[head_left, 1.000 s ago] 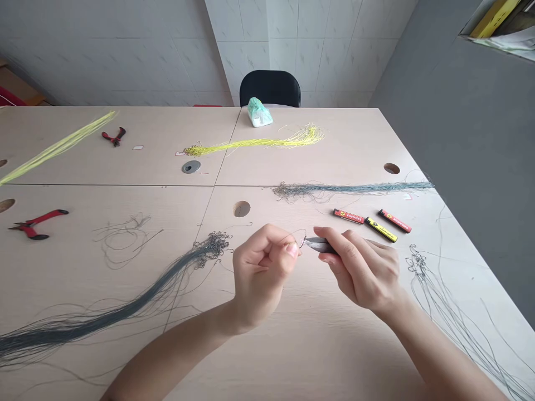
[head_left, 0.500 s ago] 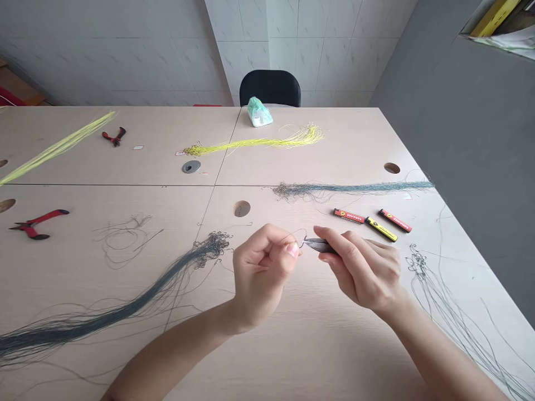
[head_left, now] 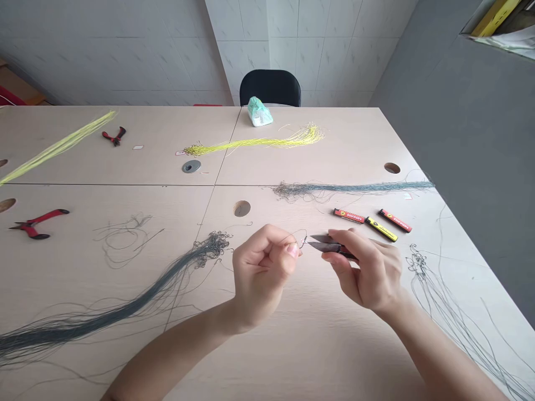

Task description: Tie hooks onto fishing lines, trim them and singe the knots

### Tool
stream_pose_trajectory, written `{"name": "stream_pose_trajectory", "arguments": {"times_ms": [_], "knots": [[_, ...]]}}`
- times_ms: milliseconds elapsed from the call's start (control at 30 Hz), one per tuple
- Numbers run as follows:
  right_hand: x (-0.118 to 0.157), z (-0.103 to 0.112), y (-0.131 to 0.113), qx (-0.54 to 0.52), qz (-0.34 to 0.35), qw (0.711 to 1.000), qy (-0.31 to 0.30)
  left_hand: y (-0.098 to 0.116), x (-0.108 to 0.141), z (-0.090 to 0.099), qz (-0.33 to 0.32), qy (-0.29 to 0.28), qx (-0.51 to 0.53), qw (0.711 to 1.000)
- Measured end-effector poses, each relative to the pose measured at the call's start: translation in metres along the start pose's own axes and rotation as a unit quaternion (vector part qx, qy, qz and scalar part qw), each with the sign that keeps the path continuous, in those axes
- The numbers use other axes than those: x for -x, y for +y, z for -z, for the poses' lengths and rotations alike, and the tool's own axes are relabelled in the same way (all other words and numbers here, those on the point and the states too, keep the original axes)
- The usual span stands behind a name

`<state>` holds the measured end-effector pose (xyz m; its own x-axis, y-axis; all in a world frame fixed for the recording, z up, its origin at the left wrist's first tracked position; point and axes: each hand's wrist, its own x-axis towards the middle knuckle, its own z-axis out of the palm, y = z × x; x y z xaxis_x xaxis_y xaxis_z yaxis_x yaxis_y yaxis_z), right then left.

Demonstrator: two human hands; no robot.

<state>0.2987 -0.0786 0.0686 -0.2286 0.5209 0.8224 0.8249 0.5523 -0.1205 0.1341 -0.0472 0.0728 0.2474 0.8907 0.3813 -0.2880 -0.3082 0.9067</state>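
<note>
Between thumb and fingertips, my left hand (head_left: 267, 273) pinches a fine dark line (head_left: 304, 240). A short curved end of it pokes out, and a thin loop arcs above; the rest is hidden by the fingers. My right hand (head_left: 368, 267) is closed around a pair of thread snips (head_left: 324, 245), whose blades stand apart and point left at the line. A small gap separates the blade tips from the line. Left of my left hand lies a thick bundle of dark lines (head_left: 154, 284), with a cluster of small curled hook-like ends (head_left: 213, 245).
Red and yellow lighters (head_left: 381, 229) lie beyond my right hand. Dark line bundles (head_left: 359, 188) (head_left: 418, 262) lie at back and right. Yellow bundles (head_left: 251, 143), red-handled pliers (head_left: 39, 224) and a loose coil (head_left: 125, 239) are also on the table, which has round holes (head_left: 242, 209).
The snips' blades have parted and drawn back slightly to the right, away from the line. My right fingers have loosened their squeeze. My left hand stays nearly still.
</note>
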Motion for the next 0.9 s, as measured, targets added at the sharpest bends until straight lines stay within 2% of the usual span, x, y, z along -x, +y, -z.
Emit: {"name": "stream_pose_trajectory", "arguments": {"times_ms": [100,267,533,900], "knots": [[0.0001,-0.0011,0.0002,-0.007,-0.015,1.0,0.005,0.0004,0.0,-0.0001,0.0,0.0,0.0,1.0],[0.0015,-0.0019,0.0016,0.0,0.016,1.0,0.004,0.0014,-0.0005,-0.0011,0.011,0.003,0.009,1.0],[-0.0004,-0.0003,0.0007,0.015,0.029,0.999,-0.013,0.0018,0.0018,-0.0028,0.044,0.001,0.01,0.999],[-0.0022,0.0,-0.0016,0.006,0.01,1.0,-0.009,0.0022,0.0012,-0.004,0.049,-0.007,0.023,0.999]]}}
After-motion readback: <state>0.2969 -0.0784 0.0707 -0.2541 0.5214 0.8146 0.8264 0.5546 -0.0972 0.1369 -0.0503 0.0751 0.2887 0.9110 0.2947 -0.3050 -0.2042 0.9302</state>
